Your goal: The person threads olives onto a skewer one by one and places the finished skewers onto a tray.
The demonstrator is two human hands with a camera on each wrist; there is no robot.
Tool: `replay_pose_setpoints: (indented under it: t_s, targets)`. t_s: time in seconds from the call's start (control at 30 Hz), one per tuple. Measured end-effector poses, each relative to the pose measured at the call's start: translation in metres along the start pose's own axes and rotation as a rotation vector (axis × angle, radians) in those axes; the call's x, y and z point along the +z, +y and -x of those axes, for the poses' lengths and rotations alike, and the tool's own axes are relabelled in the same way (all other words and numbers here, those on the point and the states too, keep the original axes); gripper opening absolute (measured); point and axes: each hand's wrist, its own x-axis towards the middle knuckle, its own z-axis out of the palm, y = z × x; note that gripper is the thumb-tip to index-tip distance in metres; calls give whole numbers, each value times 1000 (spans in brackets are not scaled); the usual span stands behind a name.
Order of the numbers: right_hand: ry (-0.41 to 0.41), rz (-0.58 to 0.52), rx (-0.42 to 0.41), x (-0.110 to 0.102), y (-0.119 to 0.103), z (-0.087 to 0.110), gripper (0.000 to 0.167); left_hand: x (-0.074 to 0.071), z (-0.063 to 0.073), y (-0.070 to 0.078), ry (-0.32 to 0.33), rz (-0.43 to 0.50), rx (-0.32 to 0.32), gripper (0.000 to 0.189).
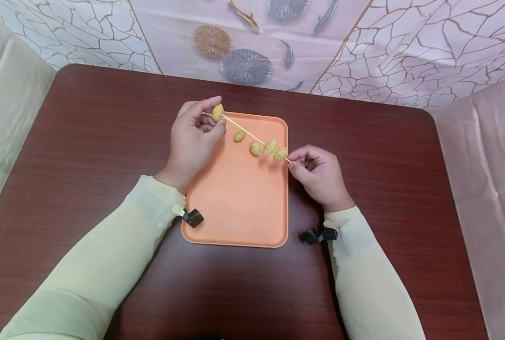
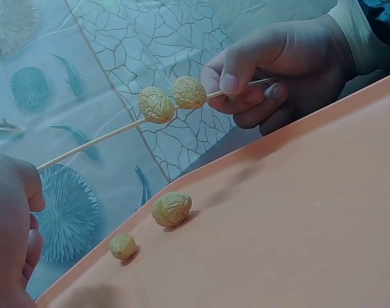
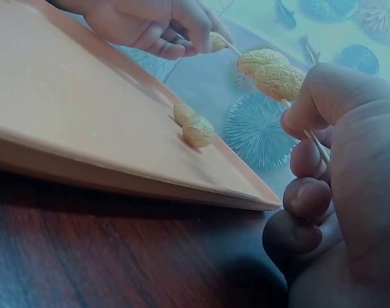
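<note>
A thin wooden skewer [image 1: 244, 129] slants above the orange tray [image 1: 239, 203], held between both hands. My left hand [image 1: 195, 134] pinches a small wrinkled yellow potato [image 1: 217, 112] at the skewer's far end between thumb and finger. The tip seems to poke out past that potato. My right hand [image 1: 318, 174] grips the near end between thumb and fingers. Two potatoes [image 2: 156, 104] sit side by side on the skewer close to the right fingers. Two loose potatoes, a larger one [image 2: 171, 209] and a smaller one [image 2: 123, 246], lie on the tray.
The tray rests on a dark reddish wooden table [image 1: 384, 189]. A patterned cloth [image 1: 252, 38] stands behind the table's back edge, with plain pale fabric [image 1: 486, 165] at the sides. Black wrist straps [image 1: 193, 217] sit on both sleeves.
</note>
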Motion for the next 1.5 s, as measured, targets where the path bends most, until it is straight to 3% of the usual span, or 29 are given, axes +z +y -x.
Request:
replay_pose_setpoints:
  t_s: [0.47,0.9,1.17,1.5]
  targets:
    - [0,11,-6,0,-1,0,10,0,0,-2,9,-22,7,46]
    - [-8,9,1,0,-1,0,9,-2,1,-5,0,-78,123,46]
    - [-4,-2,9,0,-1,1,8,-2,2,-4,18,38,89,29]
    - [-6,-7,1,0,-1,0,8,0,0,-9,51,50,189,28]
